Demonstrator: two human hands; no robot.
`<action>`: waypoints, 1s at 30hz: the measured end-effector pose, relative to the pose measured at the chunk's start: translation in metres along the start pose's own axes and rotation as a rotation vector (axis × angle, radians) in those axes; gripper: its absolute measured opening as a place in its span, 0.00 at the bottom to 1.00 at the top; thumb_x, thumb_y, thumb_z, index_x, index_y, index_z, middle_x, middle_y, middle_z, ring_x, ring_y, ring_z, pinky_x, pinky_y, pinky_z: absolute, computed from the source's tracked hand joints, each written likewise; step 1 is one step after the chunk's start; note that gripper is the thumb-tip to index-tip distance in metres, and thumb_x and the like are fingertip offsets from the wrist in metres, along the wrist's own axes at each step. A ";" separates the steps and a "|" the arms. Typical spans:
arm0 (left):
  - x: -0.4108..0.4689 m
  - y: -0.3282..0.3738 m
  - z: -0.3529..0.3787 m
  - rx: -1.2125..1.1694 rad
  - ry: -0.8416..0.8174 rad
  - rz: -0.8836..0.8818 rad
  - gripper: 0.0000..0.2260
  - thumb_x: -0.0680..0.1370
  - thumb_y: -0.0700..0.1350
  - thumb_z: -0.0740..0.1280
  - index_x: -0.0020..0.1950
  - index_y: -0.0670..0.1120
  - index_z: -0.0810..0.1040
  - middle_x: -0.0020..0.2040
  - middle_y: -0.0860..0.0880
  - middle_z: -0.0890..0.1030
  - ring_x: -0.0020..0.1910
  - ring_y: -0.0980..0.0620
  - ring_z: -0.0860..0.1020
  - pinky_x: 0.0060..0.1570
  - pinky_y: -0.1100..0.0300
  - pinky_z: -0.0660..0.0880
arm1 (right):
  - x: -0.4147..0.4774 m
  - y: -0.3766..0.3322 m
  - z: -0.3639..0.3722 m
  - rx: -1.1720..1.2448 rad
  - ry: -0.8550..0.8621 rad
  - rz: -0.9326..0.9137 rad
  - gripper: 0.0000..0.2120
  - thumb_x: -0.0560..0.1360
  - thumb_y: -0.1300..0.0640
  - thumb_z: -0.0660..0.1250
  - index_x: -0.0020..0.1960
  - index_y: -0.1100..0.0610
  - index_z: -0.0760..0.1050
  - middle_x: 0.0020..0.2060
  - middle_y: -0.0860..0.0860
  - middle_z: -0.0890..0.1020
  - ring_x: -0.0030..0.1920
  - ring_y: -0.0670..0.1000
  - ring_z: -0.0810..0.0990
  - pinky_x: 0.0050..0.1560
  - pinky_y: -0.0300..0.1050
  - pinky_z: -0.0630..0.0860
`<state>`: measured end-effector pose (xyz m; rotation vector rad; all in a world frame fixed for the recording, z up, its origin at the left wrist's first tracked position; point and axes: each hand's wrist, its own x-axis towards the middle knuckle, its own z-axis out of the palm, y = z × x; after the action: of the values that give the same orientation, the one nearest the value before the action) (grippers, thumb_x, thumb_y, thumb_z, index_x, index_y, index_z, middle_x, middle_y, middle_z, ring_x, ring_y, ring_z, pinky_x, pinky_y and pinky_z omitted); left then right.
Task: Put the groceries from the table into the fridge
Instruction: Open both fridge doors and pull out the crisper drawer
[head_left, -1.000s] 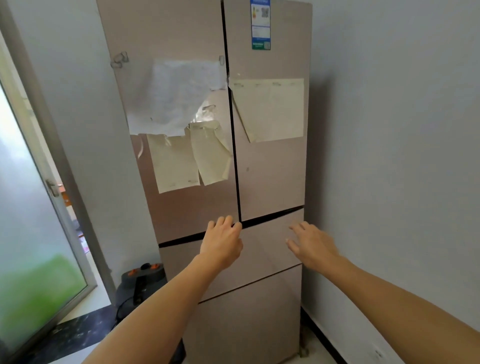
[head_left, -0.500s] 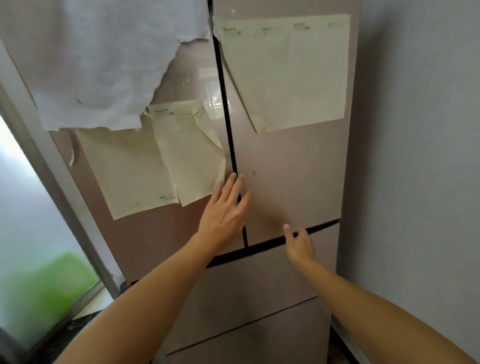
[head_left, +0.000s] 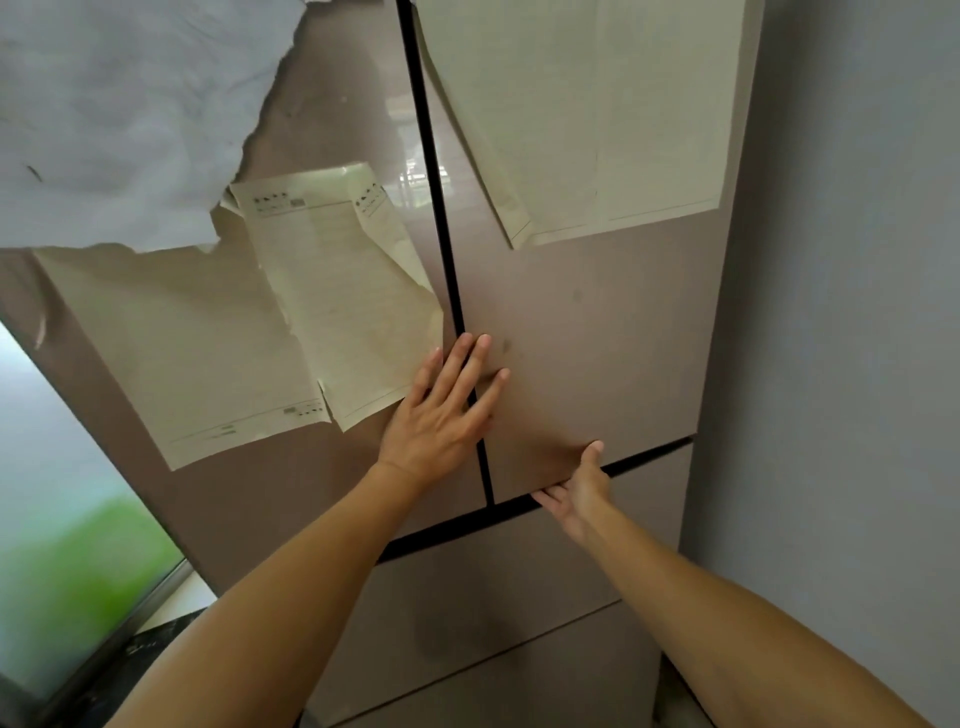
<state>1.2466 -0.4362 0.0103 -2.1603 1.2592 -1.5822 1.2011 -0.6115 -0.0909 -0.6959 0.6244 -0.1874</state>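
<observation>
Left hand (head_left: 441, 415) flat on fridge (head_left: 597, 338) across door seam, fingers spread. Right hand (head_left: 576, 488) fingers hooked under right door's (head_left: 613, 395) bottom edge.

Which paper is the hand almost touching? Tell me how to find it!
Look at the tall pinkish-brown fridge and find the dark gap between its two upper doors. Just left of that gap, beside the left hand, hangs a narrow yellowish paper. Unlike its flat neighbours, it hangs tilted, overlaps the wider sheet, and its corners curl.
</observation>
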 end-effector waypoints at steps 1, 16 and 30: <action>0.001 0.000 -0.003 -0.010 -0.017 -0.001 0.23 0.80 0.52 0.63 0.74 0.46 0.67 0.75 0.38 0.60 0.76 0.41 0.58 0.74 0.44 0.54 | -0.005 -0.002 -0.001 -0.005 -0.008 0.013 0.33 0.79 0.36 0.49 0.75 0.57 0.59 0.70 0.59 0.70 0.67 0.62 0.72 0.59 0.59 0.73; 0.029 0.053 -0.100 -0.299 -0.075 0.337 0.22 0.79 0.46 0.56 0.73 0.46 0.65 0.77 0.41 0.55 0.77 0.41 0.49 0.74 0.43 0.54 | -0.100 -0.021 -0.068 -0.231 0.085 -0.130 0.16 0.82 0.49 0.56 0.61 0.58 0.72 0.55 0.60 0.79 0.55 0.60 0.78 0.54 0.60 0.77; 0.057 0.076 -0.122 -0.574 -0.005 -0.202 0.19 0.79 0.47 0.56 0.67 0.41 0.71 0.72 0.37 0.67 0.72 0.39 0.65 0.69 0.44 0.66 | -0.198 -0.065 -0.172 -0.861 0.605 -0.810 0.14 0.81 0.48 0.58 0.57 0.56 0.74 0.52 0.55 0.78 0.48 0.52 0.76 0.48 0.47 0.74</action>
<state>1.1074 -0.4852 0.0569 -2.6979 1.7044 -1.3982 0.9431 -0.6823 -0.0571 -1.7483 0.9811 -0.9386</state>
